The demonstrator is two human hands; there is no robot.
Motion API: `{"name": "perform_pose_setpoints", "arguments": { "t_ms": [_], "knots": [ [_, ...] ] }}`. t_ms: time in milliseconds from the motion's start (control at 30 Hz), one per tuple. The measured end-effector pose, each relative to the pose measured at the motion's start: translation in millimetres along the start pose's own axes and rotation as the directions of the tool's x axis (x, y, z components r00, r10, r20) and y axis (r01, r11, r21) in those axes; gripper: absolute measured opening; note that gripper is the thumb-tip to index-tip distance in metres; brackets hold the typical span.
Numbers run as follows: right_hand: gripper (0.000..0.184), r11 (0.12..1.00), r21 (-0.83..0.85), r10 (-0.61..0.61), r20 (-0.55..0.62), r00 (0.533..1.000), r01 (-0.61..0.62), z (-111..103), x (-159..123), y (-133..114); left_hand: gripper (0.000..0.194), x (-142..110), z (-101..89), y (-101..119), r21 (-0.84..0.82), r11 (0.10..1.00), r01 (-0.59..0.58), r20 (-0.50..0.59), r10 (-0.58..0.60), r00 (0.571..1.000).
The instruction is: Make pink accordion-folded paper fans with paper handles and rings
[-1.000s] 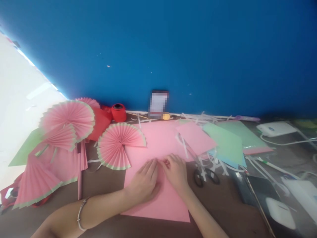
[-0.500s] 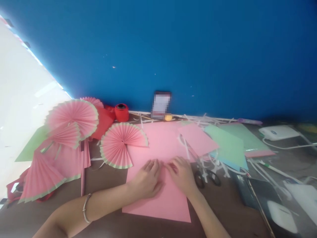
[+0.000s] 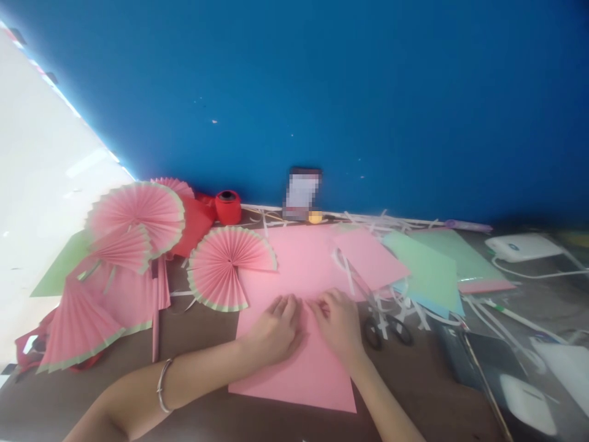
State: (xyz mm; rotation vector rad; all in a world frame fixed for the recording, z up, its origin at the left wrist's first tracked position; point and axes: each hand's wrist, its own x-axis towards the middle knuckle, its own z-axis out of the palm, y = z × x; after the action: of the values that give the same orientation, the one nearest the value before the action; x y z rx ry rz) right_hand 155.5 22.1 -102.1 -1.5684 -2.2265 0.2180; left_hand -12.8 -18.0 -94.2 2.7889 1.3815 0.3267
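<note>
A pink paper sheet [image 3: 294,387] lies under both my hands on the brown table, with more pink paper [image 3: 299,252] reaching behind it. My left hand [image 3: 276,328] rests on the sheet, its fingers bent and pressed together at the paper. Just to its right, my right hand [image 3: 337,325] pinches at the sheet with thumb and fingertips; the exact bit of paper between them is hidden. The fingertips of both hands nearly meet. A pleated pink fan with a green rim [image 3: 230,267] lies at the sheet's left edge, partly opened. Scissors [image 3: 386,331] lie right of my right hand.
More pleated fans [image 3: 138,218] are piled at the left near a red roll [image 3: 227,207]. A phone [image 3: 301,193] leans on the blue wall. Green paper [image 3: 426,270], white paper strips [image 3: 418,313] and a white device [image 3: 524,247] lie to the right.
The whole view has shifted very slightly. Both hands stay at the same place on the pink sheet, with barely any finger motion.
</note>
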Motion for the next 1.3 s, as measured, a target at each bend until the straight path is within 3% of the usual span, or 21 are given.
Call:
{"name": "perform_pose_setpoints", "arguments": {
  "t_ms": [167, 367, 833, 1100, 1300],
  "knots": [
    [0.025, 0.997, 0.068, 0.031, -0.047, 0.998, -0.028, 2.0, -2.3, 5.6, 0.048, -0.7, 2.1, -0.4, 0.008, 1.000, 0.005, -0.022, -0.004, 1.000],
    [0.014, 0.966, 0.259, 0.012, -0.092, 0.996, 0.012, 1.6, 0.4, 22.0, 0.056, -0.4, 2.5, -3.5, 0.067, 0.989, 0.132, -0.043, -0.129, 0.991],
    [0.021, 0.977, 0.214, -0.021, -0.023, 1.000, 0.025, 3.3, 10.0, 16.4, 0.052, 1.8, -2.9, -5.0, 0.102, 0.983, 0.152, -0.043, -0.148, 0.988],
    [0.029, 0.994, 0.105, 0.003, -0.027, 1.000, 0.000, 7.7, 12.4, 14.8, 0.052, 2.8, -0.1, -6.0, 0.210, 0.974, 0.085, -0.043, -0.078, 0.996],
    [0.026, 0.978, 0.199, 0.078, -0.070, 0.995, -0.063, 11.6, 10.6, 16.8, 0.054, 2.0, 1.2, -4.6, 0.165, 0.980, 0.109, -0.054, -0.101, 0.993]
  ]
}}
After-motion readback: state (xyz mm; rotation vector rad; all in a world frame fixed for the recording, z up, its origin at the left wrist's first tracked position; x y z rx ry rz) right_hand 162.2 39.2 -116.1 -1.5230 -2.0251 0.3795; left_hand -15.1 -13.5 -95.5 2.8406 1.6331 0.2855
